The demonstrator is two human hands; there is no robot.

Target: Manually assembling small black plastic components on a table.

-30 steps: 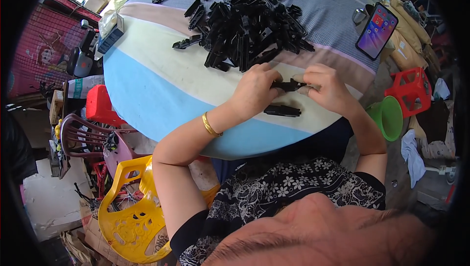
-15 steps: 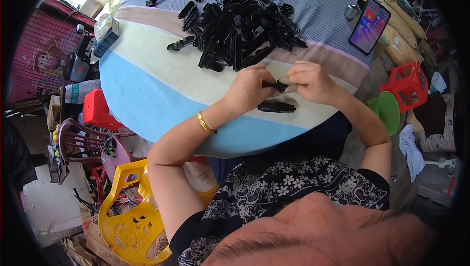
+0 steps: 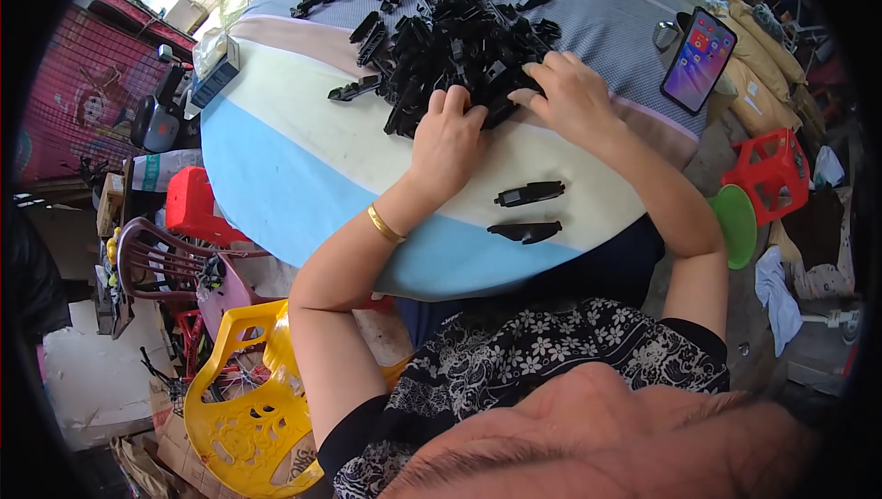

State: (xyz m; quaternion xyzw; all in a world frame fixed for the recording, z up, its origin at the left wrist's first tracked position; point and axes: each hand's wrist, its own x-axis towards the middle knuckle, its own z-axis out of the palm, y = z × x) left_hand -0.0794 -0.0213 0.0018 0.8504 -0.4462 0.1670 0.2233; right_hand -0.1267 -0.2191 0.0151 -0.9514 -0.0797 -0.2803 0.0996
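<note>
A large heap of black plastic parts point(image 3: 459, 53), narrow and clip-like, lies on the table. At the near edge of this heap is my left hand point(image 3: 448, 142), its fingers bent down against the parts. What it grips is hidden behind the fingers. My right hand point(image 3: 577, 102) reaches the heap's right side, thumb and forefinger apart, with the thumb close to a long black part. Nearer to me two black pieces lie apart from the heap: a flat one point(image 3: 530, 193) with a lighter patch, and a slim curved one point(image 3: 525, 232) below it.
A striped cloth point(image 3: 285, 154) covers the round-edged table. At the right edge a phone point(image 3: 699, 60) stands tilted with its screen lit; a small box point(image 3: 217, 72) is at the left edge. Around the table are a yellow chair point(image 3: 248, 430), a red stool point(image 3: 772, 173) and a green tub point(image 3: 735, 228).
Both hands have moved away from me to the heap. The dark piece they held between them now lies on the cloth beside the other one.
</note>
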